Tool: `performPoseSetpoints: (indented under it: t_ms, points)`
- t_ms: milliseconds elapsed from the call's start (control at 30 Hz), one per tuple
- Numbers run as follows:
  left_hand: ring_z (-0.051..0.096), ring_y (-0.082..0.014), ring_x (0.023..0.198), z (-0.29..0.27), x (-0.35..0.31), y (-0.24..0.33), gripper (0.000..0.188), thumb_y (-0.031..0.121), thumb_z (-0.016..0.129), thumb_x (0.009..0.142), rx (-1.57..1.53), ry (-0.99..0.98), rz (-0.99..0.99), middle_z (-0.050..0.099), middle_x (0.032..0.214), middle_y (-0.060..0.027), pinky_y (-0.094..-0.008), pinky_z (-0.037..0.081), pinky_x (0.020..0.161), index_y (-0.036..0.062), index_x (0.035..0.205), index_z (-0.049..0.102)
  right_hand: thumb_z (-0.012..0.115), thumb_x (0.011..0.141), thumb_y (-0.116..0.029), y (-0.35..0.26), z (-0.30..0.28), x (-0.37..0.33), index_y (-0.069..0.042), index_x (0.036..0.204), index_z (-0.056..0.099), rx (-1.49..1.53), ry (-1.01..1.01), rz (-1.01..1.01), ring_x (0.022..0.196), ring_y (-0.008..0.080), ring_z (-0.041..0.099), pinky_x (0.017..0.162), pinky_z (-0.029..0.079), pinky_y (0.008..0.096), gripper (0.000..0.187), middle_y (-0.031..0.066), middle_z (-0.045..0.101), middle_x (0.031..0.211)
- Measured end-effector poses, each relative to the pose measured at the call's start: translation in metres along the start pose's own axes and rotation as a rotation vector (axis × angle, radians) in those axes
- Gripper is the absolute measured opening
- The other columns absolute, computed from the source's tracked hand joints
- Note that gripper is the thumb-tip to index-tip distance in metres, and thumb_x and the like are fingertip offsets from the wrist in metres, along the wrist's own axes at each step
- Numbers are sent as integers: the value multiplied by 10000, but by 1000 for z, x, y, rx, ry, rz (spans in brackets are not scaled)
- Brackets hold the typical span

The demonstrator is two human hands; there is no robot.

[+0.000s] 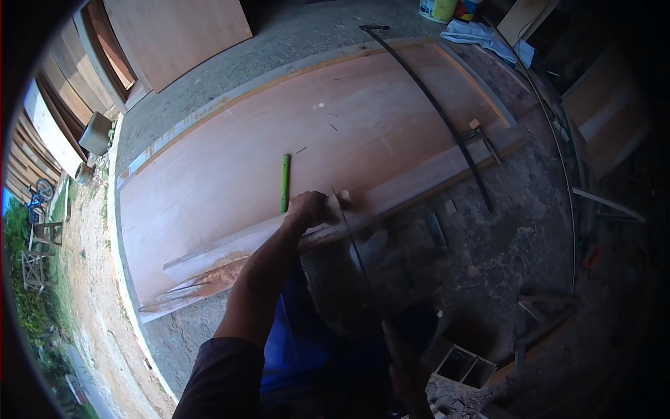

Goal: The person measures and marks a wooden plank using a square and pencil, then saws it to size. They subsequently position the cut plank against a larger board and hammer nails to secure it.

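My left hand (307,209) is closed around a pale wooden board (223,248) that lies along the near edge of a large plywood panel (209,188). Just right of that hand, a thin handsaw (356,248) crosses the board's end, its blade slanting back toward me. In the dark lower part, my right hand (405,373) is wrapped around the saw's handle; its fingers show only dimly. A green stick-like piece (285,183) rests on the panel beyond my left hand.
A long dark bar clamp (433,101) spans the panel on the right. Small offcuts and a wooden frame (465,366) lie on the concrete floor at lower right. A bucket (437,8) and pale cloth (481,38) are at the back. Boards lean at the left.
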State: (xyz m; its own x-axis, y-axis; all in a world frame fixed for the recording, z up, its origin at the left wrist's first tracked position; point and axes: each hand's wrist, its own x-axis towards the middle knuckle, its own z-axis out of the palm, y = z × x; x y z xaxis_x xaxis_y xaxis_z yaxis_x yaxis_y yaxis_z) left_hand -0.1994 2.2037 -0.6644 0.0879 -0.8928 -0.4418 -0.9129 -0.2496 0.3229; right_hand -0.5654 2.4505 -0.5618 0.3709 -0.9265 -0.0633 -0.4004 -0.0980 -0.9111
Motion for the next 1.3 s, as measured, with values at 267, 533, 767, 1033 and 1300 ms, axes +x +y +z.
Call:
performPoseSetpoints:
  t_ms: [267, 533, 767, 1033, 1300]
  points:
    - [704, -332, 1030, 20, 9, 13, 612, 598, 821, 682, 42, 18, 6, 733, 1077, -130, -464, 556, 880, 144, 1079, 719, 680, 907, -133, 38, 62, 158, -13, 1391, 561, 28, 116, -88, 873, 370, 731, 713, 570, 416, 513, 248, 699, 1083]
    - [703, -342, 1027, 6, 3, -8, 610, 581, 840, 656, 29, -3, -11, 735, 1062, -136, -468, 549, 882, 144, 1067, 733, 608, 909, -111, 15, 10, -2, -113, 1498, 488, -80, -46, -4, 985, 327, 718, 727, 584, 387, 601, 190, 607, 1385]
    - [696, -339, 1057, 14, 7, 18, 611, 576, 840, 647, 15, 34, 0, 730, 1103, -139, -466, 541, 906, 150, 1072, 737, 678, 909, -93, 47, 65, 184, -36, 1395, 559, 120, 147, -160, 1063, 389, 697, 860, 563, 400, 504, 236, 681, 1221]
    - [704, -336, 1029, -3, 5, 9, 658, 583, 828, 613, 9, -34, 14, 736, 1072, -147, -459, 550, 871, 98, 1049, 737, 578, 929, -119, 27, 1, -2, -109, 1495, 489, -270, -124, 120, 1139, 314, 675, 843, 556, 369, 573, 161, 624, 1371]
    - [706, -334, 1021, 17, 10, 9, 546, 487, 853, 694, 31, 87, 37, 734, 1046, -113, -475, 546, 873, 138, 1089, 711, 685, 912, -169, 51, 62, 139, -30, 1388, 576, 53, 151, -136, 964, 383, 716, 765, 566, 401, 508, 240, 698, 1142]
